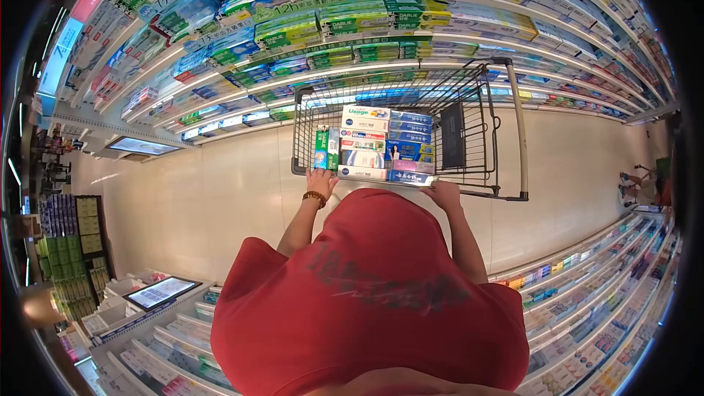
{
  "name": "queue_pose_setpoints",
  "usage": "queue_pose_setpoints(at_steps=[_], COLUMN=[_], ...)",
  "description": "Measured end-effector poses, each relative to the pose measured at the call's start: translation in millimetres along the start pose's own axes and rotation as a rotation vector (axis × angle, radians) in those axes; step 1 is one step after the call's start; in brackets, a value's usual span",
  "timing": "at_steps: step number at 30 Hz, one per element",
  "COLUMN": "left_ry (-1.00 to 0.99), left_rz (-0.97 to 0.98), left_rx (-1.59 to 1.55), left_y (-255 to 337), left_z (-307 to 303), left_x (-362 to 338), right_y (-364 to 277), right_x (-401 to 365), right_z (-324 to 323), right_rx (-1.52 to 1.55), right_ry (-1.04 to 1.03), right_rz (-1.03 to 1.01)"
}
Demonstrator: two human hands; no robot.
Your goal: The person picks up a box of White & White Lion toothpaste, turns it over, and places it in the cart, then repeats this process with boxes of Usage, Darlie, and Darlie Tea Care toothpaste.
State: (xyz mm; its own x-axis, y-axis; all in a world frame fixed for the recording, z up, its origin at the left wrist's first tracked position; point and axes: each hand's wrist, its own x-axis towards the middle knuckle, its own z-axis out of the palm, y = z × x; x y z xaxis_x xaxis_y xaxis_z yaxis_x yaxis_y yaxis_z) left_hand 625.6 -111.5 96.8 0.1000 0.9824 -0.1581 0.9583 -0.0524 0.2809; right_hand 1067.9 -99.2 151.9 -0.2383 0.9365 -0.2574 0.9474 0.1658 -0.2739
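Between the shelves stands a wire shopping cart (468, 165), with several toothpaste boxes (364, 143) stacked in two columns in it. A green and white Darlie box (323, 143) lies lengthwise at their left. My left hand (320, 182), with a beaded bracelet at the wrist, is closed around the near end of that Darlie box, at the cart's near side. My right hand (443, 194) is closed at the near rim of the cart, beside the blue boxes (411, 176); what its fingers hold is too small to make out.
Long shelves of toothpaste (352, 18) run along the far side. More shelves (601, 308) are at the lower right. A tablet-like screen (163, 292) stands at lower left. Another person's legs (629, 187) show at the far right.
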Motion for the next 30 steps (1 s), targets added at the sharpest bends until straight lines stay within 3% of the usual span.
queue_pose_setpoints(at_steps=[16, 23, 24, 29, 30], left_ry=[-0.044, -0.215, -0.197, 0.422, 0.424], left_rz=[-0.036, -0.018, 0.055, 0.191, 0.186], left_rx=[0.005, -0.196, -0.36, -0.174, -0.131], left_y=[46.9, 56.9, 46.3, 17.9, 10.0], left_z=[16.5, -10.1, -10.0, -110.0, -145.8], left_x=[27.4, 47.2, 63.7, 164.6, 191.1], right_y=[58.6, 53.6, 50.6, 43.3, 40.5], right_x=[16.0, 15.7, 14.4, 10.0, 9.2], right_z=[-14.1, -21.9, -23.3, -13.8, -17.3], right_rx=[-0.065, -0.096, -0.099, -0.016, -0.009], right_ry=[0.037, 0.136, 0.166, 0.276, 0.278], right_rz=[-0.027, 0.02, 0.048, 0.13, 0.139])
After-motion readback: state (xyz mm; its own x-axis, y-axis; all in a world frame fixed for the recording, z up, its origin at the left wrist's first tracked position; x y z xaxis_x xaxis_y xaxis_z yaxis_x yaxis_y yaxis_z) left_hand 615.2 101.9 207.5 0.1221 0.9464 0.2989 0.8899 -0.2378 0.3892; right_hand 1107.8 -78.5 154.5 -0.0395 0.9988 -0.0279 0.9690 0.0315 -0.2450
